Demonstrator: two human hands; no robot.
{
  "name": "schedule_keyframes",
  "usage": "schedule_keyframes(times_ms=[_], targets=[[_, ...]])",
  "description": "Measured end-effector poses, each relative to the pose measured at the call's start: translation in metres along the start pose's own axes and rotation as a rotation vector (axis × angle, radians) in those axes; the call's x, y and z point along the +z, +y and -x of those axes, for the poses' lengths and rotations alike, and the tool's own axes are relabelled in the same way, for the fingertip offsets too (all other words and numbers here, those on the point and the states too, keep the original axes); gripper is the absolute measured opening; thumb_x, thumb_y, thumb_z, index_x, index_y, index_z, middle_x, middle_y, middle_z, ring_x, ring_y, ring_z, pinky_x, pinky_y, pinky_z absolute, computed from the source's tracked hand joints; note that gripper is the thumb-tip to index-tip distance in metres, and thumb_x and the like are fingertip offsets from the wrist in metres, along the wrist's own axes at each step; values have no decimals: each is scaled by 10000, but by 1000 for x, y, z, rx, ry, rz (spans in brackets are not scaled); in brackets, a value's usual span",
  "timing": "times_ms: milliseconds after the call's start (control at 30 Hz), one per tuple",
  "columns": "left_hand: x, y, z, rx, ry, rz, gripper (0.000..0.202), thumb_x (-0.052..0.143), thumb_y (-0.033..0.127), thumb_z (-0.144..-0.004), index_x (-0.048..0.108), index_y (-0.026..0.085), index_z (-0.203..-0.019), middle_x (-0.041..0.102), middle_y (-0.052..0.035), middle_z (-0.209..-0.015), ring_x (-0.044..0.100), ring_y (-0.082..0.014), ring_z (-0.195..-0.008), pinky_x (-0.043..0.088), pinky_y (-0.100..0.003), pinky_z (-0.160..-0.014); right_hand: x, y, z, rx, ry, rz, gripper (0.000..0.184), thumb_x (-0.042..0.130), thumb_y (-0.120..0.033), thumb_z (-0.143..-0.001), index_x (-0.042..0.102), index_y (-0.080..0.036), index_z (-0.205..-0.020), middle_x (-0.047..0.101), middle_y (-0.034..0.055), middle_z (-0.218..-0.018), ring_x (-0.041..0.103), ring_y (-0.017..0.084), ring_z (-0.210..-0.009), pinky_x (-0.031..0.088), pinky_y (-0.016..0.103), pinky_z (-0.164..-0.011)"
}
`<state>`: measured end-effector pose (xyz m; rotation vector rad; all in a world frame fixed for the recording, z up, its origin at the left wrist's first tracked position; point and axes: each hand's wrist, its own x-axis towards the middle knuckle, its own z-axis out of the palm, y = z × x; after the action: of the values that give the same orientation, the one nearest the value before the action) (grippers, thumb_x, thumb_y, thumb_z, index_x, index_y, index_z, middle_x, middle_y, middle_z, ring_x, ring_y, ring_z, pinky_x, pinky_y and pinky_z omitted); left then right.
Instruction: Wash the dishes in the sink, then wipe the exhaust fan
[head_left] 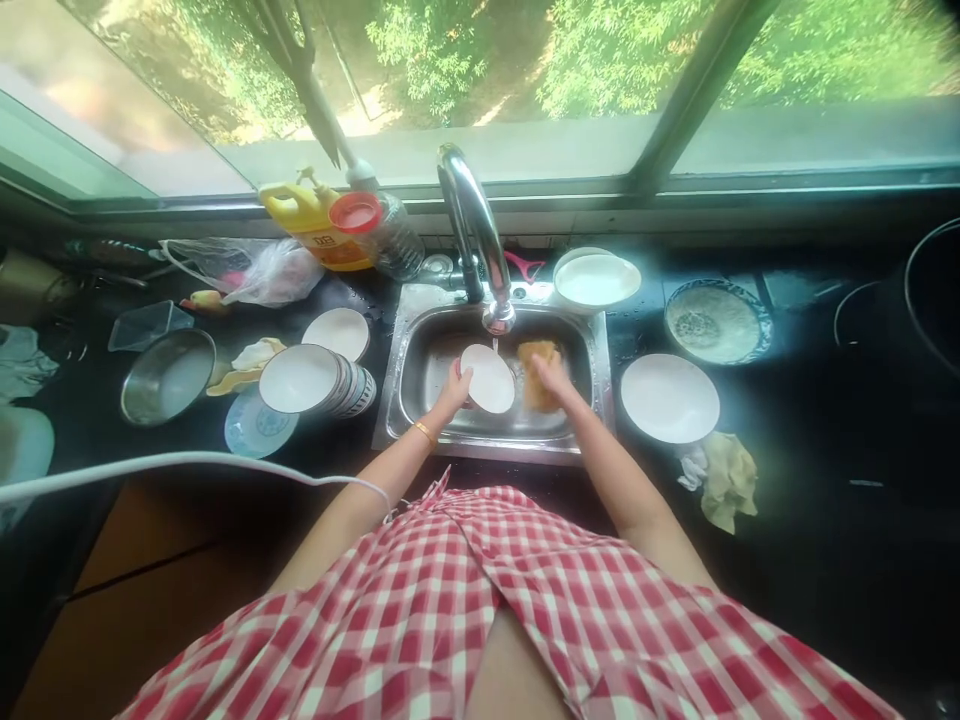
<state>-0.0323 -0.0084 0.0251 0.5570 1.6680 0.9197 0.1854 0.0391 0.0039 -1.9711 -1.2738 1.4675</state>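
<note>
My left hand (454, 385) grips the left edge of a small white plate (489, 379) inside the steel sink (420, 345). The plate sits just under the chrome tap (480, 240), and a thin stream of water falls onto it. My right hand (553, 376) is closed on a yellow-orange sponge (537, 372) right beside the plate. A gold bangle circles my left wrist.
Left of the sink: a stack of white bowls (315, 380), a white plate (337, 330), a steel bowl (166, 375), a yellow detergent bottle (311, 222). Right: white plates (670, 397), a white bowl (596, 278), a patterned plate (716, 322), a crumpled rag (724, 478). A white cable (187, 462) crosses in front.
</note>
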Motion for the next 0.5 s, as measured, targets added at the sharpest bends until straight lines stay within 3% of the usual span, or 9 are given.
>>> schedule_keyframes(times_ms=[100,200,267,333,400,467,500], targets=[[15,9,4,-37,-8,-165,665,736,419,-786,527,230,-1388,680,-139,-1198,660,-174,-681,541,-280,-627,29,-9,6,-57,-64,21,431,585,-308,-803,564,-161,-1207,614,173,-1255,600,293,-1125,441,393,-1016],[27,13,7,-5,-15,-287,604,740,422,-792,574,255,-1349,698,-111,-1163,684,-207,-730,537,-302,-689,70,-22,11,-53,64,-24,364,557,-260,-788,581,-150,-1134,606,175,-1232,565,288,-1177,403,419,-1059],[26,17,6,0,-1,-312,570,722,434,-808,586,251,-1331,697,-110,-1174,700,-228,-778,541,-322,-730,90,-33,12,-70,76,-175,303,530,-278,-802,589,-172,-1080,639,131,-1167,573,255,-1152,431,386,-1026],[18,23,3,41,21,-312,525,664,434,-855,586,222,-1328,687,-128,-1218,709,-252,-892,543,-344,-805,98,-41,14,-131,-83,-369,262,523,-318,-810,597,-196,-1028,674,69,-1040,615,218,-1027,484,334,-920],[5,31,0,170,46,-343,468,603,399,-899,593,195,-1320,662,-138,-1295,672,-271,-1089,507,-367,-946,95,-41,19,-179,-359,-461,219,539,-355,-802,612,-197,-935,667,19,-852,626,191,-835,502,294,-776],[-6,38,-2,285,49,-411,435,598,364,-901,611,209,-1307,638,-121,-1355,606,-281,-1231,435,-391,-1065,82,-31,24,-210,-578,-340,176,593,-365,-774,616,-191,-784,603,-11,-681,584,172,-705,474,272,-688],[-9,40,-1,309,42,-449,429,612,359,-891,623,224,-1298,638,-110,-1361,590,-290,-1260,409,-406,-1094,73,-26,25,-235,-611,-224,171,633,-354,-752,610,-188,-715,578,-15,-642,567,169,-689,461,269,-683]])
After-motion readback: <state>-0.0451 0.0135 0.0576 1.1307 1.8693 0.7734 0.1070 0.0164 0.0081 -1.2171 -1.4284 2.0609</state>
